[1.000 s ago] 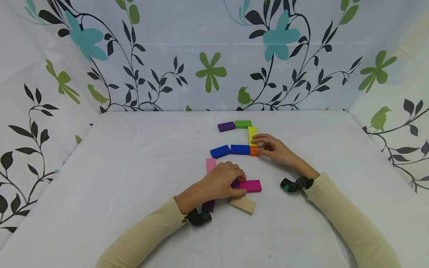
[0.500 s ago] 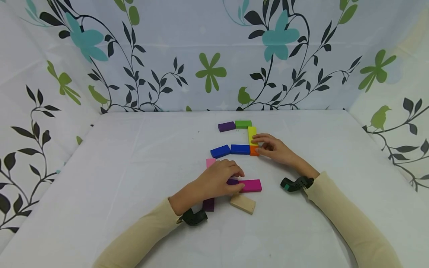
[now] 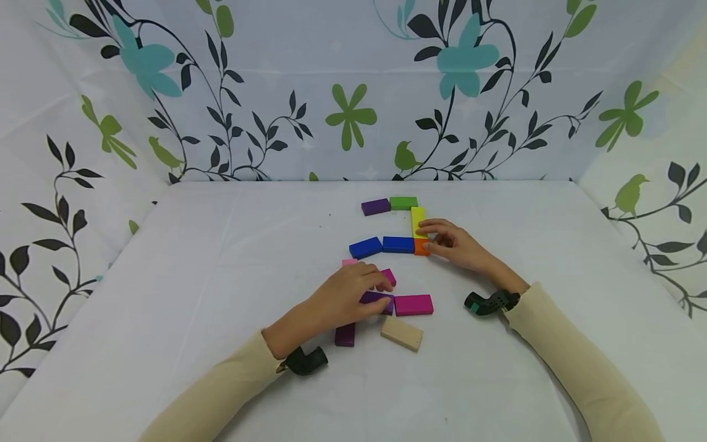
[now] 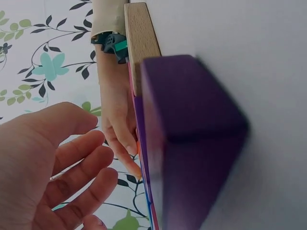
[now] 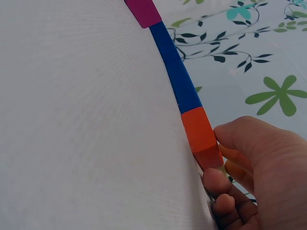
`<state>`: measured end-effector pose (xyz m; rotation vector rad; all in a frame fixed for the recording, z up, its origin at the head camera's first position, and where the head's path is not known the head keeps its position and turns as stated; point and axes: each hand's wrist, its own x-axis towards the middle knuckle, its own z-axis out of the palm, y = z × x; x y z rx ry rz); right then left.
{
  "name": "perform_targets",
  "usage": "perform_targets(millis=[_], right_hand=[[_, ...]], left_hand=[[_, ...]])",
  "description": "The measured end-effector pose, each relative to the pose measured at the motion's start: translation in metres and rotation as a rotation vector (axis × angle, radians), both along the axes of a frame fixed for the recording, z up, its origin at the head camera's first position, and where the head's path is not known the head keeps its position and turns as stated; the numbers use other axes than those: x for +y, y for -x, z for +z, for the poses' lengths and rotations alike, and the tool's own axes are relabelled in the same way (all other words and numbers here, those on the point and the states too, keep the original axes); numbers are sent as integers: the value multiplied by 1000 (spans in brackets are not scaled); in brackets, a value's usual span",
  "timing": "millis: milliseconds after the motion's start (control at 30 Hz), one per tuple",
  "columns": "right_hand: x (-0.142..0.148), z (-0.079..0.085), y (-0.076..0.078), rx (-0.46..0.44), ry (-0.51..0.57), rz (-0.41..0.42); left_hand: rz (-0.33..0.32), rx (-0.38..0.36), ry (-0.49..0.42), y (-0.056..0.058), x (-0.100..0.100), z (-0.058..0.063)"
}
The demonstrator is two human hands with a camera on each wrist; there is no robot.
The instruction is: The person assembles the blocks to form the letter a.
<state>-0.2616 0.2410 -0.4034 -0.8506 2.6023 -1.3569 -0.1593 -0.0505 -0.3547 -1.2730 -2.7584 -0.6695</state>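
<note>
My left hand [image 3: 345,298] is held over the nearer blocks, fingers loosely bent with nothing between them in the left wrist view. Below its fingertips lies a violet block [image 3: 385,305], end to end with a magenta block [image 3: 414,305]. A dark purple block [image 3: 345,336] pokes out under the wrist, and a pink block [image 3: 350,262] is mostly hidden. Another magenta block [image 3: 390,277] shows past the fingers. My right hand [image 3: 455,242] rests at the orange block [image 5: 199,129], thumb by its end, relaxed fingertips over the yellow block [image 3: 417,216].
Two blue blocks [image 3: 399,245] run left from the orange one. Farther back lie a green block [image 3: 404,203] and a purple block [image 3: 376,207]. A plain wooden block [image 3: 402,333] lies askew at the front. A patterned cloth [image 3: 254,73] hangs behind the white table.
My left hand has drawn back to the left, uncovering more of the violet block and a magenta block. The right hand has stayed by the orange and yellow blocks.
</note>
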Motion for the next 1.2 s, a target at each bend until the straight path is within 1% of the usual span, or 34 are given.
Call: perform_targets(millis=[100, 267, 367, 433, 567, 600, 700, 767, 833, 900, 1000, 1100, 1200], right_hand=[[-1, 1, -1, -6, -4, 2], [-1, 2, -1, -36, -12, -4], [-1, 2, 0, -33, -9, -3], [0, 1, 0, -23, -6, -1], [0, 1, 1, -21, 6, 6], [0, 1, 1, -22, 5, 6], [-1, 1, 0, -32, 3, 4], [-1, 1, -1, -21, 0, 1], [-1, 1, -1, -14, 0, -1], [0, 0, -1, -9, 2, 0], [0, 0, -1, -20, 5, 0], [1, -1, 0, -35, 3, -7], [0, 0, -1, -31, 2, -8]], left_hand=[[-2, 19, 1, -1, -5, 0], [-12, 65, 32, -1, -16, 0], [-28, 74, 41, -1, -25, 0], [-40, 59, 44, -1, -30, 0], [-74, 10, 48, 3, -38, -1], [-84, -11, 44, 4, -40, 0], [-113, -101, 16, 7, -47, 2], [-124, -171, 0, 9, -51, 4], [-132, -236, 1, 11, -53, 5], [-141, -281, 12, 12, -53, 4], [-160, -318, 33, 13, -53, 1], [-172, -331, 39, 13, -52, 0], [-176, -345, 34, 13, -53, 1]])
